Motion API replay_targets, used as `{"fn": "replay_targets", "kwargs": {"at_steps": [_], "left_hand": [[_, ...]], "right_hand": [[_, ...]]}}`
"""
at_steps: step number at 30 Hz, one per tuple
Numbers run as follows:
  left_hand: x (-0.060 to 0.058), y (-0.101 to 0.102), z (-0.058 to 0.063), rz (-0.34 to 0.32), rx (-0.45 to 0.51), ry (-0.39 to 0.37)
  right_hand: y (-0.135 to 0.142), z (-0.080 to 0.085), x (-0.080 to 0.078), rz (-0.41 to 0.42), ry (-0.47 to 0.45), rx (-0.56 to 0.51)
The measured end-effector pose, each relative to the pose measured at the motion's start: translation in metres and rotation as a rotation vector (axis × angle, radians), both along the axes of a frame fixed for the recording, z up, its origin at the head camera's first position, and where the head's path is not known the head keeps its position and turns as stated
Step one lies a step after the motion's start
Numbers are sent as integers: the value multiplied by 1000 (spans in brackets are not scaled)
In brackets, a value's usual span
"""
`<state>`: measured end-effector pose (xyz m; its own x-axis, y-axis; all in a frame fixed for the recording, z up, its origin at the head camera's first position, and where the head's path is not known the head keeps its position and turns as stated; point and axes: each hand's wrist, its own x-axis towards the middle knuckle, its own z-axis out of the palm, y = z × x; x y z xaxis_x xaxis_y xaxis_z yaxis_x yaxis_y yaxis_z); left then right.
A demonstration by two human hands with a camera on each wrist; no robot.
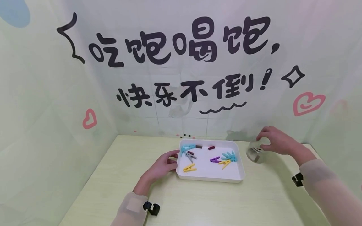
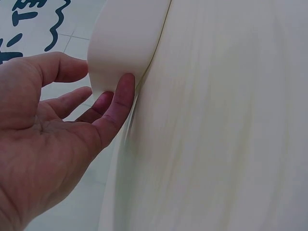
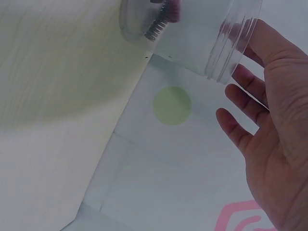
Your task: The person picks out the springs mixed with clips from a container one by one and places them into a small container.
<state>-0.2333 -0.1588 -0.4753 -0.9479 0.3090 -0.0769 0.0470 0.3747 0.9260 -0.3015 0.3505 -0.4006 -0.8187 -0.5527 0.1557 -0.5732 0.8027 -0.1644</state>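
Clear plastic or glass forms the jar (image 1: pixel 250 155), whose threaded mouth the right hand (image 1: pixel 278 142) holds, its grip clamped on the rim. Inside, near the base, lie a dark red piece (image 3: pixel 173 10) and a ridged, coil-like piece (image 3: pixel 156 27), only partly visible. The left hand (image 1: pixel 161 166) touches the end wall of the white tray (image 1: pixel 202 169), its fingers apart. The tray's left half holds turquoise clips (image 1: pixel 189 146), a grey clip (image 1: pixel 192 156), a yellow clip (image 1: pixel 188 169), a dark red stub (image 1: pixel 190 153) and a brownish stub (image 1: pixel 199 147); a second dark red stub (image 1: pixel 211 147) lies by the far wall. Rightward sit a purple clip (image 1: pixel 216 159), another yellow clip (image 1: pixel 226 162) and more turquoise clips (image 1: pixel 230 156). The jar is just right of the tray, near the far right corner of the pale worktop (image 1: pixel 215 202).
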Motion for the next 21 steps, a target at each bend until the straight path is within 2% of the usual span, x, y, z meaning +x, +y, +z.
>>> {"fn": "replay_targets", "kwargs": {"at_steps": [5, 11, 21], "left_hand": [[0, 1, -2, 9, -3, -2], [0, 0, -3, 14, -2, -2], [0, -1, -2, 1, -5, 7]], "right_hand": [[-2, 3, -1, -20, 11, -26], [-14, 15, 0, -21, 7, -42], [-42, 25, -4, 49, 53, -38]]}}
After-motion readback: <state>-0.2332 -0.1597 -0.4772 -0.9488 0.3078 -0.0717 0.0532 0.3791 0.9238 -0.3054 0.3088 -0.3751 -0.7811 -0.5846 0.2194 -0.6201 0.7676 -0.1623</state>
